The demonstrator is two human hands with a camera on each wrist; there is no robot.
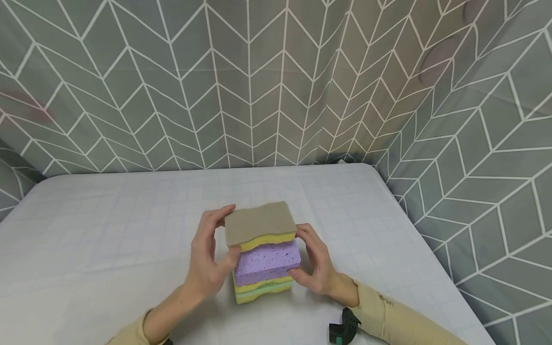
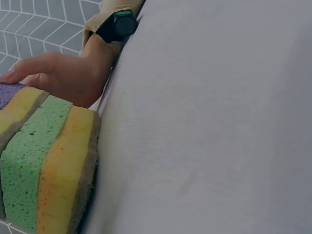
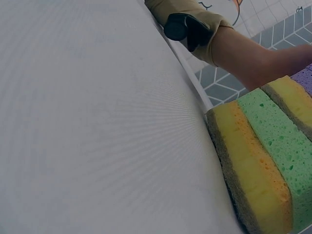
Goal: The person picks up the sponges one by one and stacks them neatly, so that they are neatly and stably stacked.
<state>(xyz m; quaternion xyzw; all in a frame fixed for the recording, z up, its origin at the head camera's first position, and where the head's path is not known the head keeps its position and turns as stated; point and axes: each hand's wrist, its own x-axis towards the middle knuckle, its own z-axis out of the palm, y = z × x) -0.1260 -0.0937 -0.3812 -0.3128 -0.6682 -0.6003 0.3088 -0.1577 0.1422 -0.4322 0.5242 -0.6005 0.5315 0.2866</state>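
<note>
Several sponges are stacked on the table. On top lies a yellow sponge (image 1: 260,223) with its grey-brown scouring side up. Beneath it is a purple sponge (image 1: 268,261), jutting toward the near side. Lower down come yellow layers and a green sponge (image 2: 36,141); a yellow sponge (image 3: 253,170) forms the bottom. My left hand (image 1: 209,261) holds the top sponge by its left end, thumb at the near corner and fingers at the far one. At the stack's right end, my right hand (image 1: 316,263) grips the purple sponge, its thumb on the near corner; its other fingers are partly hidden.
A white cloth covers the table (image 1: 108,230) around the stack. Behind and to the right hangs a grey curtain (image 1: 258,96) with white chevron lines. A black wrist device (image 1: 343,328) sits by the right sleeve.
</note>
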